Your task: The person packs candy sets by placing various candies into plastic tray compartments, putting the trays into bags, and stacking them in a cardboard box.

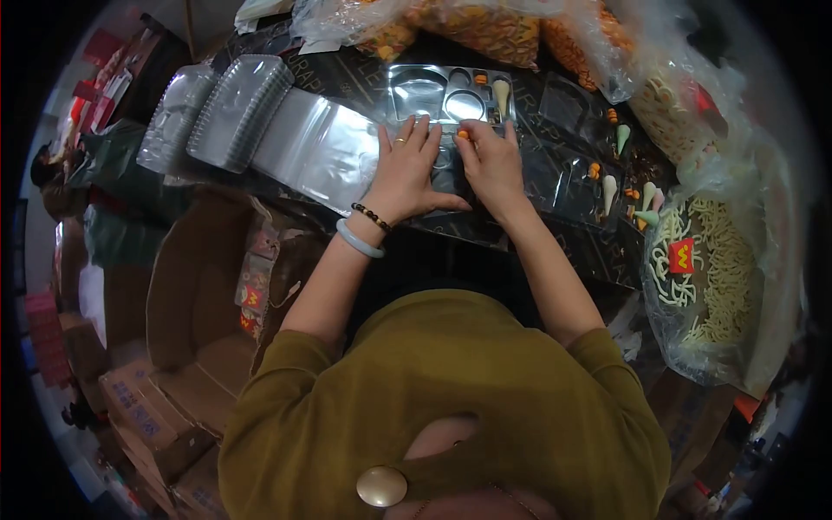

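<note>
My left hand lies with its fingers spread over the near left part of a clear plastic tray. Between the thumb and fingers of my right hand is a small orange piece, held at the tray's near side. Farther up, a clear compartment tray carries another orange piece and a pale cone-shaped piece. Right of my hand, more clear trays bear orange pieces and cones. A stack of flat clear bags lies beside my left hand.
Nested clear plastic trays stand at the left. Bags of orange pieces line the far edge. At the right, an open plastic bag holds pale stick-like pieces and a red fries-box piece. Cardboard boxes stand below left.
</note>
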`<act>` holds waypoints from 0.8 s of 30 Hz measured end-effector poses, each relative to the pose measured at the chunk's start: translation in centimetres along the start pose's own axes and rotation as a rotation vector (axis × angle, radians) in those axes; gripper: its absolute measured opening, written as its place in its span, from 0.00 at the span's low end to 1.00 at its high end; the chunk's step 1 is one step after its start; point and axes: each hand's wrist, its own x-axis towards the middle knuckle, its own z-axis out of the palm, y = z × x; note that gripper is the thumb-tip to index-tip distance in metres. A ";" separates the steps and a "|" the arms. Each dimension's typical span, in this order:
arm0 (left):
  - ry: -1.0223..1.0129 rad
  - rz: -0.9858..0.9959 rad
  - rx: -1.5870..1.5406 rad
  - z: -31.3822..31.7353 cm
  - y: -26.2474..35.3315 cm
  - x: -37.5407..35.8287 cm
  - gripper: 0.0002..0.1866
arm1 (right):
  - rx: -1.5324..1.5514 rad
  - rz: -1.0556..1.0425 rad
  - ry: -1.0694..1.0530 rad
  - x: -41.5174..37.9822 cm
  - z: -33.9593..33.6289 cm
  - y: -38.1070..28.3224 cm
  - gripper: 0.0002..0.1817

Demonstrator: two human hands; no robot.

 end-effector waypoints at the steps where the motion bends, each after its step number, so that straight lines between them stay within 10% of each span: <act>1: 0.010 0.001 -0.015 0.4 -0.1 -0.1 0.63 | -0.124 -0.152 0.050 0.1 0.4 0.4 0.12; 3: 0.005 0.011 -0.006 0.3 -0.4 -0.2 0.62 | -0.236 -0.259 0.115 0.5 0.0 1.0 0.11; 6: 0.004 0.009 -0.029 0.4 -0.4 -0.4 0.61 | 0.233 0.265 -0.025 0.7 -1.0 0.4 0.09; 10: -0.024 0.023 -0.041 0.0 -0.6 0.0 0.60 | -0.279 -0.261 -0.020 0.3 -1.0 0.7 0.03; 24: -0.086 0.111 -0.043 -0.8 -1.5 2.1 0.55 | -0.435 -0.276 -0.195 -0.7 -2.2 -0.1 0.16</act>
